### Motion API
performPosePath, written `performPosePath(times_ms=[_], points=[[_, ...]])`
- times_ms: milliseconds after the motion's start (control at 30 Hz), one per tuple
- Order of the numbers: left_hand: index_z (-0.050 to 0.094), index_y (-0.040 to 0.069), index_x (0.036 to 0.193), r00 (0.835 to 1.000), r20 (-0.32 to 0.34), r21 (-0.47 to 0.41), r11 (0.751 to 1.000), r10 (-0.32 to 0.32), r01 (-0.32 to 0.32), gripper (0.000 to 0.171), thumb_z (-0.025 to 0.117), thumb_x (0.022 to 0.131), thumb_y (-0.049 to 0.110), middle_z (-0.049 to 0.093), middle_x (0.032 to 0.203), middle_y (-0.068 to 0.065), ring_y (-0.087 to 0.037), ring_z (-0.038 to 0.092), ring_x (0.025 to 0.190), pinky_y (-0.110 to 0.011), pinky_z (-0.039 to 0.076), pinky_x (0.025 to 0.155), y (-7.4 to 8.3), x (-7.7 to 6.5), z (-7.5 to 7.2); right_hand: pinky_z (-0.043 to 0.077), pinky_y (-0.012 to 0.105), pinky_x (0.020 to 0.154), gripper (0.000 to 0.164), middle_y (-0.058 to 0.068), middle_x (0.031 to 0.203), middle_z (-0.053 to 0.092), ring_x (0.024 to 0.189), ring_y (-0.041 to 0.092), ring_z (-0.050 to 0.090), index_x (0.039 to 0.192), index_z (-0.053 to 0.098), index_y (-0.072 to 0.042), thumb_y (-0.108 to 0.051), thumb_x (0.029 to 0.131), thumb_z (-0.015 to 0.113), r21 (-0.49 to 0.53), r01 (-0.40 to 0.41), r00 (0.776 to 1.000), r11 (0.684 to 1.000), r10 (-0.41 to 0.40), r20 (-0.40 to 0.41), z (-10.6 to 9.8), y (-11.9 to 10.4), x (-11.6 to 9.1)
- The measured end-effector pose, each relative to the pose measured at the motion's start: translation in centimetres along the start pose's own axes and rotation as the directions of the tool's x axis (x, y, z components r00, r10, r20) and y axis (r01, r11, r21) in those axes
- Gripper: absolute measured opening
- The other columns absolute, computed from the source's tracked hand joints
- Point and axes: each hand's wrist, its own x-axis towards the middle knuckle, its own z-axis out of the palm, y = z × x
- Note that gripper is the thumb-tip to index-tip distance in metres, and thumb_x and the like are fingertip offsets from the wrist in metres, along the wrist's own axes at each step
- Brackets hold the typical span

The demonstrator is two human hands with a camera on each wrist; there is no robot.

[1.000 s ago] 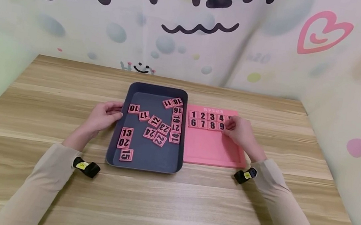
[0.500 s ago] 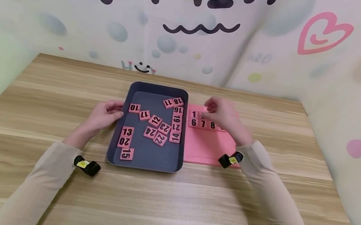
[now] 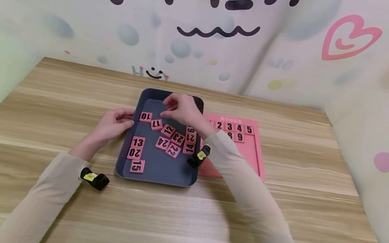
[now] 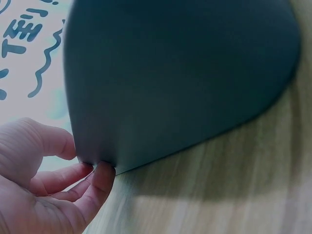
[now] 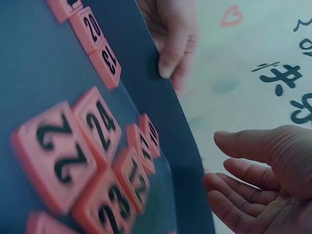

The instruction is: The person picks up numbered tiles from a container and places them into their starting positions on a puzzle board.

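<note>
My left hand (image 3: 111,126) holds the left rim of a dark grey tray (image 3: 169,170), thumb over the rim and fingers against the outer wall (image 4: 180,87). Pink number tiles lie in the tray, among them 10 (image 3: 145,116), 17 (image 3: 156,124), 12 (image 3: 168,130) and 22 (image 5: 61,156). Above the tray's far part hovers my right hand (image 3: 185,110), fingers loosely bent, thumb apart, nothing between them in the right wrist view. It and its sleeve hide some tiles on the tray's right. A pink board (image 3: 250,151) bears tiles in two rows; the sleeve covers its left part.
The wooden table (image 3: 150,223) extends around tray and board. Behind it rises a printed wall (image 3: 290,77). A black wrist camera (image 3: 94,179) sits on the left cuff, another (image 3: 198,157) on the right cuff.
My right hand has moved left from tile 9 on the board, across it, to above the tray. Tiles 5 and 9 are now uncovered. My left hand stays on the tray rim.
</note>
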Motion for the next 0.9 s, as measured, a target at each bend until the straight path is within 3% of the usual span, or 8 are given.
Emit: performPosePath(times_ms=[200, 467, 900], points=[[0.040, -0.009, 0.136, 1.000, 0.012, 0.001, 1.000, -0.009, 0.009, 0.043, 0.047, 0.094, 0.000, 0.049, 0.128, -0.028, -0.034, 0.051, 0.114, -0.017, 0.047, 0.084, 0.1, -0.1, -0.1, 0.048, 0.021, 0.080, 0.036, 0.013, 0.107, 0.063, 0.092, 0.017, 0.059, 0.114, 0.062, 0.001, -0.014, 0.083, 0.072, 0.026, -0.001, 0.999, 1.000, -0.001, 0.043, 2.1, -0.5, 1.7], [0.040, -0.010, 0.135, 1.000, 0.013, 0.004, 1.000, -0.003, 0.003, 0.043, 0.047, 0.095, 0.000, 0.049, 0.128, -0.029, -0.034, 0.051, 0.114, -0.014, 0.047, 0.081, 0.1, -0.1, -0.2, 0.048, 0.020, 0.074, 0.033, 0.006, 0.100, 0.064, 0.088, 0.014, 0.057, 0.112, 0.065, -0.003, -0.011, 0.081, 0.073, 0.093, -0.093, 0.995, 0.991, 0.089, 0.045, 4.2, -0.4, 3.1], [0.040, -0.010, 0.135, 1.000, 0.015, 0.024, 1.000, 0.006, -0.006, 0.043, 0.047, 0.094, 0.001, 0.049, 0.128, -0.029, -0.034, 0.050, 0.113, -0.012, 0.045, 0.077, 0.2, -0.1, -0.2, 0.046, 0.019, 0.065, 0.031, 0.008, 0.098, 0.064, 0.079, 0.015, 0.057, 0.109, 0.065, -0.002, -0.004, 0.079, 0.073, -0.019, -0.056, 0.997, 0.998, 0.057, 0.053, 5.7, -0.2, 3.8]])
